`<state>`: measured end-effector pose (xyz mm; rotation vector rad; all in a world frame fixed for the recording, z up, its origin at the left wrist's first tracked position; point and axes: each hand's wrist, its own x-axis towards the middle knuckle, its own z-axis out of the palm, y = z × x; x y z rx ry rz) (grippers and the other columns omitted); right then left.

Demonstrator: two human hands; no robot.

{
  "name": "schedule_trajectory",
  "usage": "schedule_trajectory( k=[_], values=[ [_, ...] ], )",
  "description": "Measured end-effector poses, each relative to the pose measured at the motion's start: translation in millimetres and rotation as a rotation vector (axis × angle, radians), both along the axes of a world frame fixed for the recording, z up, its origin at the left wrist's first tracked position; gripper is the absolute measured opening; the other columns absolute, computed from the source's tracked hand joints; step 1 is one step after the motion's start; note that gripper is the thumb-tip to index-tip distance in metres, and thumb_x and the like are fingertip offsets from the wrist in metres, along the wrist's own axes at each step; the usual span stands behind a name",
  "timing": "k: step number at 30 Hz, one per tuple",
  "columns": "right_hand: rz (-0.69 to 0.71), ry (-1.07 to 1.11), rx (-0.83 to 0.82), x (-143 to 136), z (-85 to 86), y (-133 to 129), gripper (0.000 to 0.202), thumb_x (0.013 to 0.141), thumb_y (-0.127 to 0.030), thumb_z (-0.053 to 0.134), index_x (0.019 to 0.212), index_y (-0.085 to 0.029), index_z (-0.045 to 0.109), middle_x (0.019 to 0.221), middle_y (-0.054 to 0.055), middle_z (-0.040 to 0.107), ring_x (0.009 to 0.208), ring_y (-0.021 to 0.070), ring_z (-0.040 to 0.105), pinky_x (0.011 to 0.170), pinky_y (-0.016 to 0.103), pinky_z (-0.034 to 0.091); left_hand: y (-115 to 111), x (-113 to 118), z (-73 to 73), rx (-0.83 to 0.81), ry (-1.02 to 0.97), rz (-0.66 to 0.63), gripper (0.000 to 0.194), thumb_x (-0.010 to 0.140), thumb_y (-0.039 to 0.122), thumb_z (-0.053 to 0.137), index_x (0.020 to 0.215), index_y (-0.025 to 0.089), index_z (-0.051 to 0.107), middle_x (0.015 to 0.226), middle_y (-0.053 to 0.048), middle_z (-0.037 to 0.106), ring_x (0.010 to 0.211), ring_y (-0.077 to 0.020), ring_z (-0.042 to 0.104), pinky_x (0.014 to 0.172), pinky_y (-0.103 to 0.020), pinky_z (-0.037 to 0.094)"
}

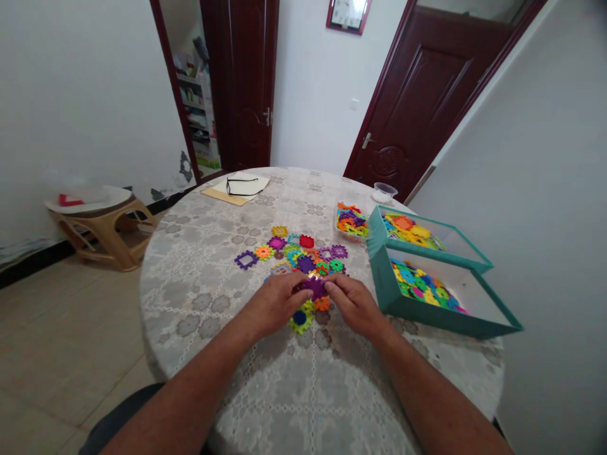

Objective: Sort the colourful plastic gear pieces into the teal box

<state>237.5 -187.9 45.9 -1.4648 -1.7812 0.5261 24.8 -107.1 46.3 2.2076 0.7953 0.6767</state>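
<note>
Between my two hands is a purple gear-shaped plastic piece (315,289). My left hand (276,301) grips its left edge with thumb and fingers. At its right edge, my right hand (351,302) pinches it the same way. Just beyond lies a joined cluster of colourful toothed pieces, among them a dark purple square (306,264), a red piece (306,241) and a purple frame (246,260). Nearer me, a yellow-green gear with a dark blue centre (300,318) and an orange piece (322,304) show below the hands. My fingers hide part of the cluster.
Two teal-edged box halves (446,319) with loose pieces stand on the right of the round table (199,360). Beside them is a clear tub (351,221) of pieces. Farther back are a small clear bowl (384,191) and glasses (241,184) on paper. A stool (102,221) stands left.
</note>
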Motion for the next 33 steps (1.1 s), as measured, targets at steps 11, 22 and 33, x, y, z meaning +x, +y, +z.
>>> schedule_trajectory(
  k=[11,22,33],
  values=[
    [-0.388,-0.621,-0.124,46,-24.2,4,0.040,0.092,-0.034,0.067,0.128,-0.017,0.067,0.116,0.018,0.071,0.108,0.0327,0.065,0.097,0.044,0.049,11,-12,-8.9,-0.222,-0.093,0.271,0.022,0.092,0.028,0.053,0.112,0.024,0.060,0.078,0.002,0.068,0.073,-0.0187,0.072,0.060,-0.027,0.049],
    [-0.277,0.380,-0.027,39,-23.2,20,0.053,0.089,-0.042,0.067,0.138,-0.023,0.060,0.119,0.007,0.070,0.104,0.0235,0.066,0.091,0.037,0.054,2,-28,-3.1,-0.474,-0.205,0.243,0.042,0.089,0.024,0.052,0.132,0.024,0.056,0.078,0.001,0.068,0.079,-0.0201,0.077,0.058,-0.024,0.058],
    [0.042,-0.132,0.260,-17,-12.1,-6,0.055,0.093,-0.023,0.064,0.147,-0.028,0.053,0.140,0.012,0.059,0.131,0.0295,0.055,0.113,0.051,0.046,-6,-27,-5.8,-0.670,-0.288,0.098,0.046,0.091,0.038,0.061,0.134,0.021,0.055,0.088,-0.004,0.071,0.082,-0.0211,0.072,0.060,-0.026,0.057]
  ],
)
